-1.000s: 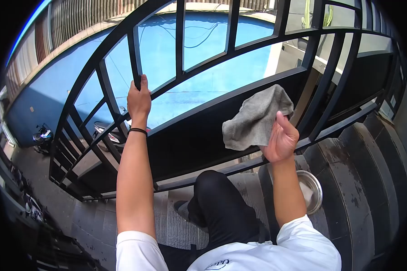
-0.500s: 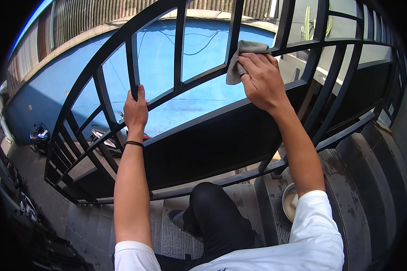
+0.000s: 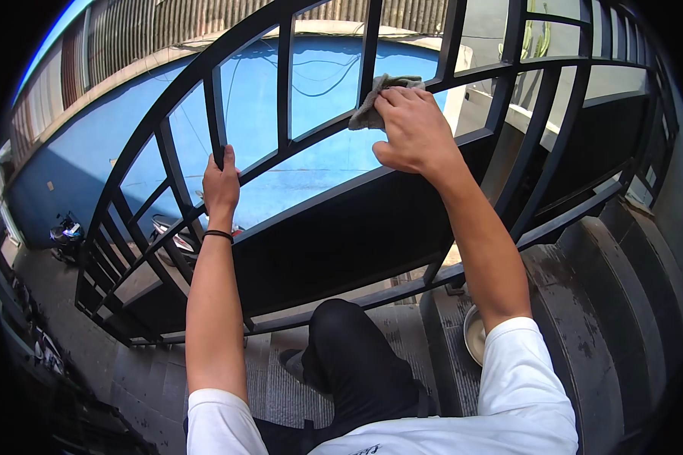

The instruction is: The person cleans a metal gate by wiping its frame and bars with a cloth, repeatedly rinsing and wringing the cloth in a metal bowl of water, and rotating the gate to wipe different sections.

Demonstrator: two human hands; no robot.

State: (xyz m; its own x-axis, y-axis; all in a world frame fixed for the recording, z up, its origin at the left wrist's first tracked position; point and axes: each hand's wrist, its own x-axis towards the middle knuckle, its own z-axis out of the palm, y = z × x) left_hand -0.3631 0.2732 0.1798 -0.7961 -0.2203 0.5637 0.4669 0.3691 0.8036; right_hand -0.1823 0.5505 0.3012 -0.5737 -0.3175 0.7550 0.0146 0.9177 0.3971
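Observation:
My right hand [image 3: 417, 129] is closed on a grey cloth [image 3: 367, 111], which is pressed over the curved middle rail of a black metal railing [image 3: 319, 136] beside an upright bar. The right thumb sticks out away from the cloth. Further left and lower, my left hand [image 3: 221, 186] grips the same railing where an upright bar meets the middle rail. A dark band circles the left wrist. The palm and some fingers of the left hand are hidden from view.
A bowl [image 3: 474, 337] of cloudy liquid stands on the dark steps [image 3: 561, 318] by my right arm, partly covered by the sleeve. Beyond the railing are a blue wall [image 3: 319, 76], parked motorbikes [image 3: 67, 233] and a cactus [image 3: 540, 39]. My bent knee [image 3: 341, 326] is close to the railing.
My right hand and the cloth have moved a little left and down along the rail, and the right thumb now stands apart. The left hand keeps its grip. The camera view has shifted slightly.

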